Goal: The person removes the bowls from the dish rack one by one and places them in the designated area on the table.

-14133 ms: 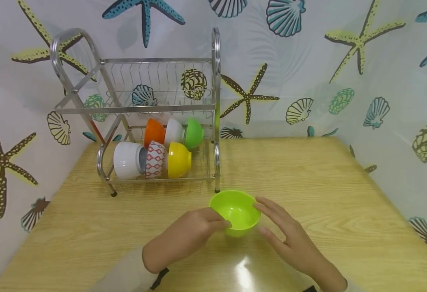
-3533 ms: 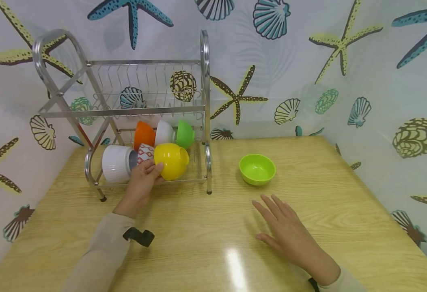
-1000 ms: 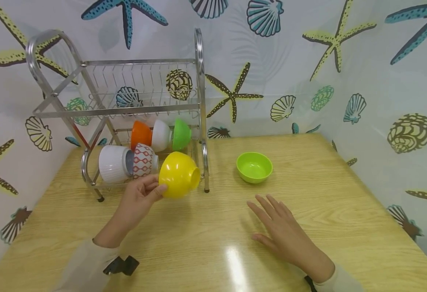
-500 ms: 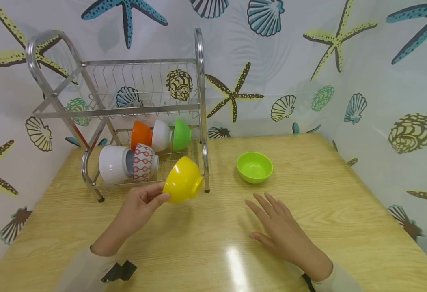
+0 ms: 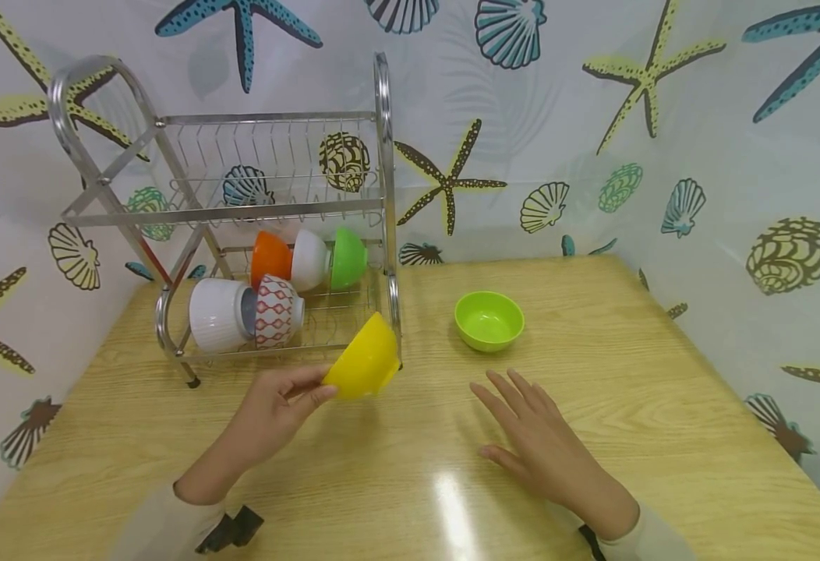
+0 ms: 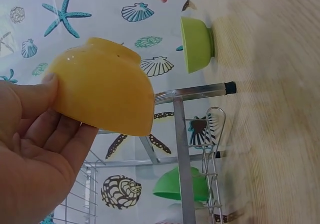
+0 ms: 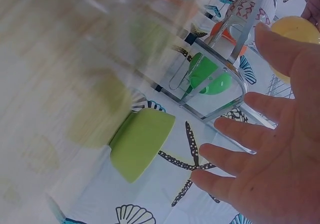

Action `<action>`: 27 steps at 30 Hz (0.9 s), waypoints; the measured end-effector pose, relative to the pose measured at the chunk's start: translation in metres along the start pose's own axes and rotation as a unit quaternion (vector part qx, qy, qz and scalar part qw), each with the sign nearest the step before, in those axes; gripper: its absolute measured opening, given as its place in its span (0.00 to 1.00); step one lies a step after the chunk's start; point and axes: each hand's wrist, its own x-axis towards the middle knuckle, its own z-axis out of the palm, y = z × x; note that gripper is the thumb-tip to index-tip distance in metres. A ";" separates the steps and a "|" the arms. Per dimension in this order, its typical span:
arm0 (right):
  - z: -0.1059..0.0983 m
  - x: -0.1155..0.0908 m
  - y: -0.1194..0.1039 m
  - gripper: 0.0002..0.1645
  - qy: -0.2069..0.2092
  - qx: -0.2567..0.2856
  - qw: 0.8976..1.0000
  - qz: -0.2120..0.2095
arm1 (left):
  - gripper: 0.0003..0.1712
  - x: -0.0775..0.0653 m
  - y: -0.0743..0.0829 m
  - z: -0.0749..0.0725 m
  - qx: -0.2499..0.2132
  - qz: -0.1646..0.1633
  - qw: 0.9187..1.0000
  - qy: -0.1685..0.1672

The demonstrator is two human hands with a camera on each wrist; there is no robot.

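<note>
My left hand [image 5: 266, 421] pinches the rim of a yellow bowl [image 5: 366, 360], thumb on one side and fingers on the other. The bowl tilts with its base toward the lower right, in front of the rack's right front leg. In the left wrist view the yellow bowl [image 6: 105, 86] shows its outer side and foot ring. My right hand [image 5: 543, 448] hovers over the table with fingers spread, holding nothing. Beyond it a lime green bowl [image 5: 489, 321] stands upright on the table. The right wrist view shows the right hand [image 7: 280, 149] with its fingers apart.
A two-tier metal dish rack [image 5: 256, 210] stands at the back left. Its lower tier holds a ribbed white bowl [image 5: 217, 314], a red-patterned bowl [image 5: 274, 312], an orange bowl [image 5: 270, 257], a white bowl [image 5: 309, 261] and a green bowl [image 5: 348, 259]. Patterned cloth [image 5: 494, 156] backs the wooden table [image 5: 662, 374].
The yellow bowl has come out of the rack in my left hand, then moved right and toward me, tilting more upright. Earlier, the lime green bowl went from between both hands to farther back.
</note>
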 end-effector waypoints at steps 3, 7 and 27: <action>0.000 0.000 0.000 0.49 -0.002 0.001 1.000 0.001 | 0.14 -0.001 0.001 0.002 0.025 0.026 0.999 -0.003; -0.001 0.000 0.000 0.49 -0.008 0.002 1.000 0.007 | 0.14 -0.003 0.004 0.004 0.063 0.076 0.995 -0.012; -0.001 0.002 0.001 0.49 -0.009 0.012 1.000 0.012 | 0.22 -0.007 0.021 0.020 0.207 0.323 0.921 -0.064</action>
